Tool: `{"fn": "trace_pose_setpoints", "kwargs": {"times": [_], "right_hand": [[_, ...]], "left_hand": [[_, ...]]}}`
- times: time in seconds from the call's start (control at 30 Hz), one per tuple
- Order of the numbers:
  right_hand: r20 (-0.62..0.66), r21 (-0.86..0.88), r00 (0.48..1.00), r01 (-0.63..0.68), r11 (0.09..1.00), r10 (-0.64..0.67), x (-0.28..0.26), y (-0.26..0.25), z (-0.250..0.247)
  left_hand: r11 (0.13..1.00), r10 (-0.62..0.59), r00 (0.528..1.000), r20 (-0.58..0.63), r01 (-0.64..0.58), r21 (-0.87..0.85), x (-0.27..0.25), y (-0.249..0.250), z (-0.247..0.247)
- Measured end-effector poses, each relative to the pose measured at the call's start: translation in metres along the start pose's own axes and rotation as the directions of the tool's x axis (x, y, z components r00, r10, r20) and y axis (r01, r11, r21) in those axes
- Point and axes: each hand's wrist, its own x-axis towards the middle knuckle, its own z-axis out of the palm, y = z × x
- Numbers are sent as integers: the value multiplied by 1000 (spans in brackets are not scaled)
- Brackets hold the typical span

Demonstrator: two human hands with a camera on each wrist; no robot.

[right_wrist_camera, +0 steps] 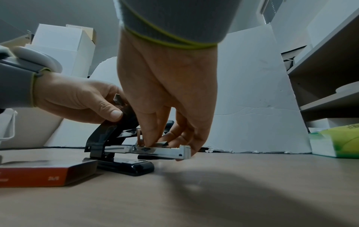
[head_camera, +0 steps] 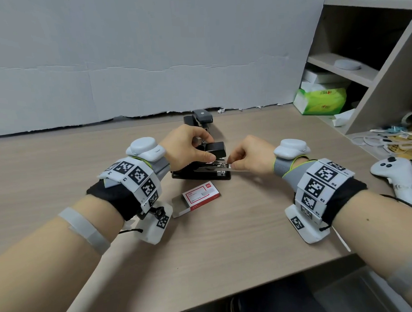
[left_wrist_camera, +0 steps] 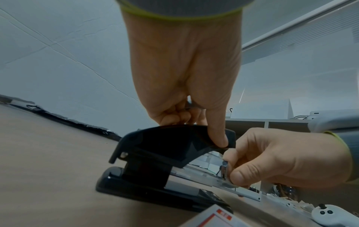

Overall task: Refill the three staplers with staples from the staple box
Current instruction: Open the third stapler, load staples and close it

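A black stapler [head_camera: 201,173] stands mid-desk with its lid [left_wrist_camera: 165,142] swung up. My left hand [head_camera: 204,147] grips that lid between thumb and fingers and holds it raised. The metal magazine [right_wrist_camera: 155,151] lies exposed, pointing right. My right hand [head_camera: 232,164] pinches a strip of staples [right_wrist_camera: 162,143] at the top of the magazine's front end. Another short staple strip [right_wrist_camera: 117,98] sticks up beside my left fingers. The red-and-white staple box [head_camera: 201,195] lies just in front of the stapler, its tray slid out to the left. More black staplers [head_camera: 199,118] sit behind, partly hidden by my left hand.
A white game controller [head_camera: 397,174] and a tangle of cables [head_camera: 386,140] lie at the desk's right edge. A green tissue pack [head_camera: 320,100] sits by the shelf unit [head_camera: 360,64] at the back right. A grey board [head_camera: 138,64] closes off the rear.
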Motion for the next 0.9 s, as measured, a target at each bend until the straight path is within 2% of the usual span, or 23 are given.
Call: {"fn": "trace_pose_setpoints", "kwargs": {"times": [0.17, 0.37, 0.77, 0.9], "right_hand": [[40, 40, 999, -37, 999, 35, 1, 7, -2], [77, 70, 997, -22, 997, 16, 0, 7, -7], [-7, 177, 1000, -2, 984, 3, 5, 13, -10], [-2, 145, 1000, 11, 989, -11, 2, 10, -7]], "left_hand": [[1000, -3, 1000, -1, 3, 3, 0, 0, 0], [1000, -2, 1000, 6, 2, 3, 0, 0, 0], [1000, 14, 1000, 19, -14, 2, 6, -3, -2], [1000, 20, 999, 27, -21, 19, 8, -4, -2]]}}
